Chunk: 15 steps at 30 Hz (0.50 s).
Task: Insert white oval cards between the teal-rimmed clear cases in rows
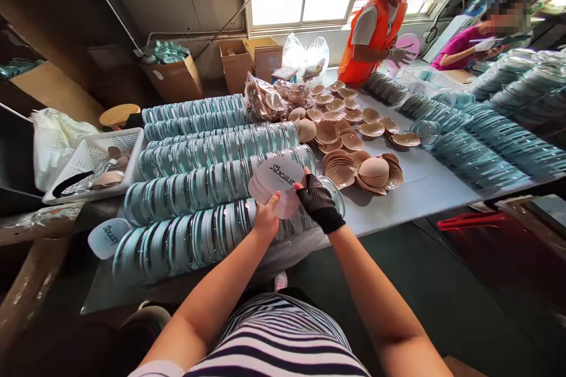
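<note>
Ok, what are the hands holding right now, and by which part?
A stack of pale printed cards: the bare left hand grips its lower edge, the gloved right hand its right edge.

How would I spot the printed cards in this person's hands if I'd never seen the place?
Find the table bearing rows of shiny bluish pieces. Over its nearest rows, the bare left hand and black-gloved right hand hold the pale printed cards. Unlike the similar lettered card farther left, these are gripped.

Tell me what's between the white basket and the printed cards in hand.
In the head view, rows of round bluish pieces lie between the white basket and the printed cards.
</note>
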Each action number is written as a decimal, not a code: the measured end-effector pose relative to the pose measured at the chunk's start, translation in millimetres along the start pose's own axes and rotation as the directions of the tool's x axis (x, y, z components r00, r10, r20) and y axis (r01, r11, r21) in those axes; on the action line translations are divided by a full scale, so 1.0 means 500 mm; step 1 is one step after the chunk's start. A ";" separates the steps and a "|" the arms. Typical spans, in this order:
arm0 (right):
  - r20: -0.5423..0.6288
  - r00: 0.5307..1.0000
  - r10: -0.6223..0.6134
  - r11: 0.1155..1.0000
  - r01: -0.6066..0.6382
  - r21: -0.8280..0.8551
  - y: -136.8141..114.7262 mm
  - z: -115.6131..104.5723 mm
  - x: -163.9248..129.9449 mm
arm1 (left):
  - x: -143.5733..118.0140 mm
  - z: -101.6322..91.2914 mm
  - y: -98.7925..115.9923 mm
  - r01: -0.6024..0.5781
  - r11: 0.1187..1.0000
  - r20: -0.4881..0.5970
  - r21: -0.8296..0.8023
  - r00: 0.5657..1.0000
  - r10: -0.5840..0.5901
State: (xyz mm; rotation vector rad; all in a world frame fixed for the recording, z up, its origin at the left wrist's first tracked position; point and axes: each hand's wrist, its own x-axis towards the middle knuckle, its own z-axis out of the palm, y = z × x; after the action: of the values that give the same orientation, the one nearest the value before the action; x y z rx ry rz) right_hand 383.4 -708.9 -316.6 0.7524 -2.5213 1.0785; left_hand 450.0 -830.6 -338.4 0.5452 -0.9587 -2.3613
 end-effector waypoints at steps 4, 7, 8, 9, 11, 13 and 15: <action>0.012 0.985 -0.172 0.979 0.172 -0.111 -0.052 0.009 -0.026 | -0.024 -0.029 0.008 -0.046 0.998 0.020 0.041 0.999 0.045; 0.020 1.000 -0.021 0.995 0.019 0.095 -0.057 0.012 -0.024 | -0.025 -0.034 0.027 -0.023 0.999 0.057 0.032 0.998 0.021; -0.032 0.998 0.062 0.985 -0.056 0.162 -0.050 0.008 -0.023 | -0.022 -0.033 0.036 -0.006 1.000 0.024 0.010 1.000 0.006; -0.111 0.984 0.142 0.973 -0.117 0.201 -0.040 0.002 -0.025 | -0.018 -0.031 0.047 0.001 1.000 -0.019 -0.020 1.000 -0.001; -0.267 0.936 0.230 0.967 -0.188 0.173 -0.016 -0.018 -0.050 | -0.005 -0.031 0.070 0.013 0.997 -0.081 -0.072 0.997 -0.019; -0.288 0.933 0.217 0.976 -0.209 0.057 0.005 -0.039 -0.111 | 0.010 -0.034 0.090 0.034 0.993 -0.117 -0.109 0.992 -0.047; -0.162 0.977 0.139 0.989 -0.144 -0.020 0.014 -0.050 -0.196 | 0.023 -0.041 0.102 0.080 0.987 -0.137 -0.137 0.986 -0.099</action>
State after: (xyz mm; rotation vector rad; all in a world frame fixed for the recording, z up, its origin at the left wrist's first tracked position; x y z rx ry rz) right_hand 461.2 -652.6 -348.6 0.4637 -2.4780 1.0941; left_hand 468.7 -879.3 -316.9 0.7091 -0.7233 -2.4056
